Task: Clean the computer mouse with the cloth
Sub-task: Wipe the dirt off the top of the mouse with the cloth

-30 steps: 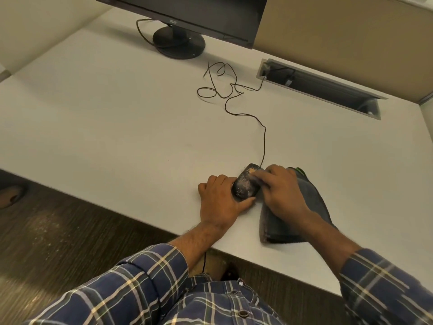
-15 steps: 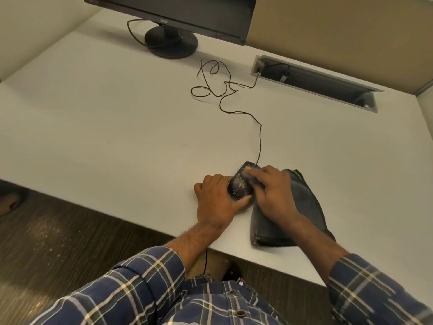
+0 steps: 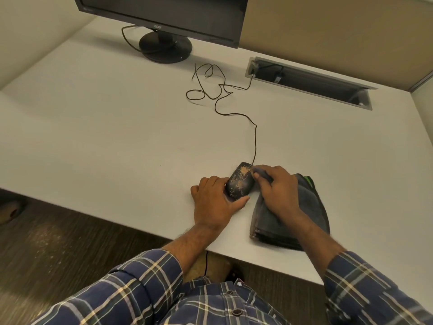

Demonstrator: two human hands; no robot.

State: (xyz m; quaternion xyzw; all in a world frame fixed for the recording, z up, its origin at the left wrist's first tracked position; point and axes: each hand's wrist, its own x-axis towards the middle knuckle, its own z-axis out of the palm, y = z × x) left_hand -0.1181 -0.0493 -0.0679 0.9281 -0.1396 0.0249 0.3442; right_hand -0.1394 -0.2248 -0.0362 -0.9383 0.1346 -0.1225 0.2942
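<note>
A black wired computer mouse (image 3: pixel 240 181), speckled with tan dust, lies on the white desk (image 3: pixel 105 127) near its front edge. My left hand (image 3: pixel 214 202) grips the mouse from the left and rear, thumb under its near end. My right hand (image 3: pixel 277 190) rests on a folded dark grey cloth (image 3: pixel 309 212) just right of the mouse. Its fingertips pinch a corner of the cloth and touch the mouse's right front. The mouse cable (image 3: pixel 255 141) runs away from the mouse toward the back.
A black monitor (image 3: pixel 164 17) on a round stand sits at the back. The cable coils in loops (image 3: pixel 208 85) before entering an open cable slot (image 3: pixel 311 83) at back right. A beige partition rises behind. Dark floor with dust lies below the desk edge.
My right fingers have lifted a corner of the cloth and drawn it to the mouse's right front. My left hand keeps its hold on the mouse. The camera view shifted slightly.
</note>
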